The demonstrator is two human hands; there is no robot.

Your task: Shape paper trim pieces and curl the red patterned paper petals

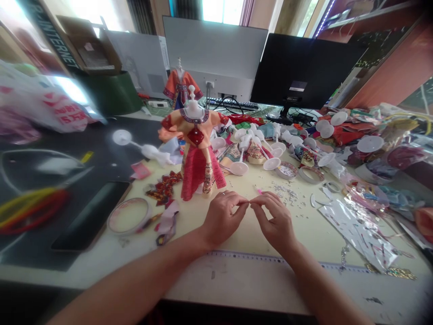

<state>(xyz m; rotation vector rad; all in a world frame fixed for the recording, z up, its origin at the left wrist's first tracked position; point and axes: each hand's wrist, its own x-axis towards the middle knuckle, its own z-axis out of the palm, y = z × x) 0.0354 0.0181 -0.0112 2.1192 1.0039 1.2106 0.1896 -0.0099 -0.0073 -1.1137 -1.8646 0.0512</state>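
Note:
My left hand (223,219) and my right hand (272,221) meet at the fingertips above the pale yellow work surface (243,234). Whatever lies between the pinched fingertips is too small to tell. A tiny pink piece (259,191) lies just beyond my right fingers. Straight ahead of my left hand stands a doll dress in orange and red (199,155) on a white mannequin stand. Silver flecks (286,195) are scattered beyond my right hand. Neither hand touches the dress.
A second dressed stand (181,88) is at the back. Several white doll stands (257,144) lie among fabric scraps. A black cutting mat (67,158) holds a phone (91,215). A tape roll (128,216), a clear plastic bag (358,230) and a metal ruler (280,259) surround my hands.

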